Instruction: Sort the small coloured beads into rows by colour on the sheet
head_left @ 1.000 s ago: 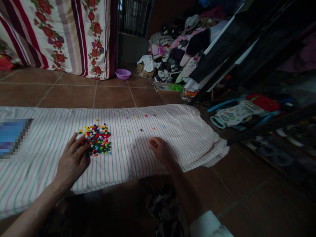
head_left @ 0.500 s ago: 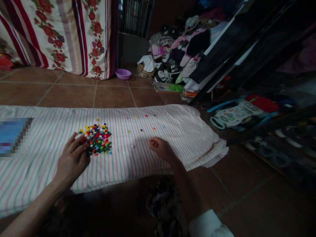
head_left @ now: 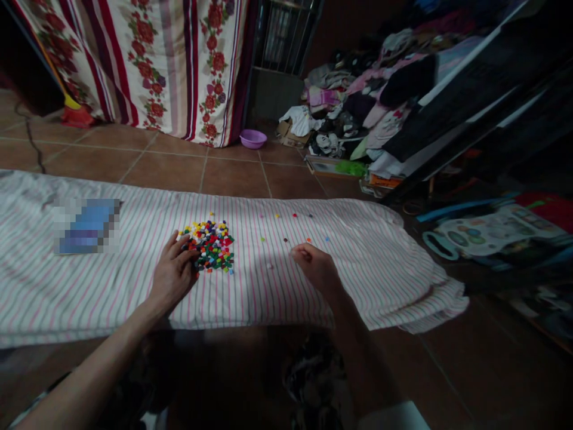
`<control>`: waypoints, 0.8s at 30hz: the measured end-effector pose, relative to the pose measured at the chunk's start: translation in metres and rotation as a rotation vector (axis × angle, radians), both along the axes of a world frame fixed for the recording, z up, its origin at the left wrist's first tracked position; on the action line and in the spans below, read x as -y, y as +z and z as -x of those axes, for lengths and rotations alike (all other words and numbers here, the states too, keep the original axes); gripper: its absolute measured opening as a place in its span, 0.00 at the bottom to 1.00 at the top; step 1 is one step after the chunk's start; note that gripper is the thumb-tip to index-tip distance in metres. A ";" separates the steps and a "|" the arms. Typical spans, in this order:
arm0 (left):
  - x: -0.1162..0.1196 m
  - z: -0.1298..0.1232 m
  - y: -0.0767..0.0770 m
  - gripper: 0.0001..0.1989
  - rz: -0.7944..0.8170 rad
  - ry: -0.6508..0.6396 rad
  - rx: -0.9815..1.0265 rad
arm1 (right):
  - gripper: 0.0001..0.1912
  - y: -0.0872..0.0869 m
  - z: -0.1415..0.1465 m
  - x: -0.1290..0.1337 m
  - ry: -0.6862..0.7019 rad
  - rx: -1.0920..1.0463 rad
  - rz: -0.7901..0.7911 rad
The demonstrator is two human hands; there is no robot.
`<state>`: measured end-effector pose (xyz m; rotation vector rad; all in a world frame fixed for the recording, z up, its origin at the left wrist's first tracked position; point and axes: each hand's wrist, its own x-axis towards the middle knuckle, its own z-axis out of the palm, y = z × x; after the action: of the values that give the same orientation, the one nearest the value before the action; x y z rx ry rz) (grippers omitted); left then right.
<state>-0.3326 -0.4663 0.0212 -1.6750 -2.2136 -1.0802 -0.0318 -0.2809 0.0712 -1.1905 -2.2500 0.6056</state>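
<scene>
A heap of small multicoloured plastic bricks (head_left: 209, 246) lies on a white cloth with pink and grey stripes (head_left: 358, 292). My left hand (head_left: 172, 275) rests at the heap's left edge, fingers spread, with the fingertips touching the bricks. To the right of the heap, my right hand (head_left: 316, 267) sits curled on the cloth, and anything inside its fingers is hidden. Several loose bricks (head_left: 285, 239) are scattered just beyond it. A pixelated blue flat item (head_left: 89, 227) lies on the cloth at the left.
Brown floor tiles (head_left: 233, 179) surround the cloth. Beyond it stand a purple basin (head_left: 253, 138), a flowered striped hanging fabric (head_left: 170, 65) and a large heap of clothes (head_left: 358, 101). A toy panel (head_left: 492, 230) lies at the right.
The whole view has shifted, with the cloth and heap sitting further right and higher in the frame. Both hands stay in about the same places beside the heap.
</scene>
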 end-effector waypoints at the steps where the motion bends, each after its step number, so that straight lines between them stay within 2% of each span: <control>1: 0.000 0.000 0.000 0.16 0.004 0.001 -0.003 | 0.09 0.002 0.009 0.003 0.030 -0.015 -0.025; 6: 0.001 -0.001 0.002 0.17 0.014 -0.002 -0.029 | 0.07 0.005 0.063 0.027 0.242 -0.017 -0.096; 11: 0.000 -0.002 0.002 0.16 0.005 -0.030 -0.080 | 0.06 -0.004 0.113 0.056 0.414 -0.013 -0.141; 17: 0.000 -0.002 0.001 0.17 0.000 -0.047 -0.094 | 0.08 -0.015 0.147 0.075 0.465 0.029 -0.176; 24: 0.000 0.000 -0.001 0.19 0.003 -0.038 -0.075 | 0.08 -0.021 0.155 0.074 0.421 0.082 -0.160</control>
<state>-0.3331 -0.4664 0.0199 -1.7356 -2.1472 -1.0063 -0.1869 -0.3545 0.0504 -0.6766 -2.5858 0.5235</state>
